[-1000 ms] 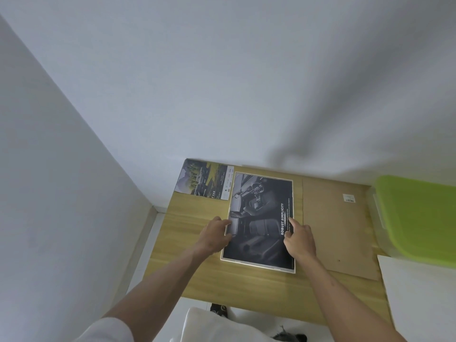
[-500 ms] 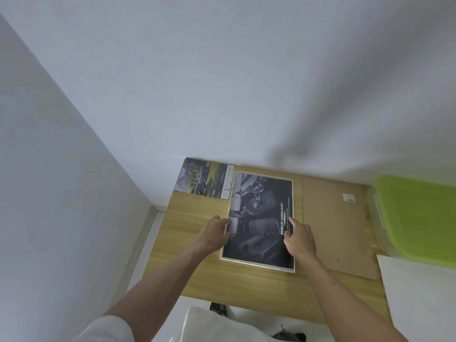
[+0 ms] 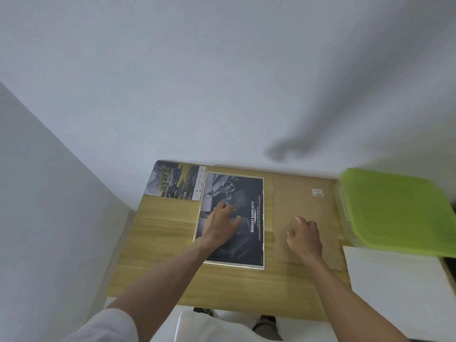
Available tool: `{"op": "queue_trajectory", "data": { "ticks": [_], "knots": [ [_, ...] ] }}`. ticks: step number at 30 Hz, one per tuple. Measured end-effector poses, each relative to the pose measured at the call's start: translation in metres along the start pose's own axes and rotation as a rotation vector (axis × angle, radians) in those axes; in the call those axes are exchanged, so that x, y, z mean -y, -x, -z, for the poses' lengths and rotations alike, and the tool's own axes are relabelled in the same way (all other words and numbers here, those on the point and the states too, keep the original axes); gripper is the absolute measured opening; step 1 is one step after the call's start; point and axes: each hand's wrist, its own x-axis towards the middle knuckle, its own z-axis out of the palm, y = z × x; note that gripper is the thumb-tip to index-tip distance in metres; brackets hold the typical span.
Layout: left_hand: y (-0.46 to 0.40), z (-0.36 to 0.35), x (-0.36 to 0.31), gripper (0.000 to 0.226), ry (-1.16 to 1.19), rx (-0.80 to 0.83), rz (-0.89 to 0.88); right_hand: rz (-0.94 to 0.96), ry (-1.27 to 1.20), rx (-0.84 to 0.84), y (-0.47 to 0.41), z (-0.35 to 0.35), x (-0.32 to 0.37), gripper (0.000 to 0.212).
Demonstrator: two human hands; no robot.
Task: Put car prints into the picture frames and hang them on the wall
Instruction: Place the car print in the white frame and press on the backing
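Framing step under way. Dark car print [image 3: 243, 218] flat in frame on desk [image 3: 160, 243]. Left hand [image 3: 220, 224] spread flat on print. Right hand [image 3: 304, 236] loosely curled over brown backing board [image 3: 303, 201], right of print, gripping nothing. Next, probably: lift board onto print.

Left hand [image 3: 220, 224] and forearm cover the middle and lower-left of the dark print [image 3: 237, 218]. That print overlaps the right end of the second print [image 3: 175, 183], whose small text is unreadable. Label [image 3: 317, 192] on the brown board [image 3: 303, 206] too small to read. Green lid [image 3: 397, 212] blurred, cut off at right edge. Right hand [image 3: 304, 236] motion-blurred; whether it touches the board can't be told.
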Motion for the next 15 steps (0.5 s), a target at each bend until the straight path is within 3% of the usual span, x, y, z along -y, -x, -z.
{"op": "queue_trajectory", "data": {
  "ticks": [5,8,15],
  "knots": [
    [-0.004,-0.055,-0.062,0.043,0.030,0.194,0.020,-0.159,0.039,0.063,-0.013,0.028,-0.058,0.058],
    [-0.008,-0.087,-0.092,0.050,0.062,0.252,0.137,-0.215,0.043,0.113,-0.022,0.042,-0.086,0.064],
    [-0.017,-0.121,-0.134,0.053,0.234,0.076,0.558,-0.225,-0.101,0.146,-0.035,0.046,-0.109,0.067]
  ]
}}
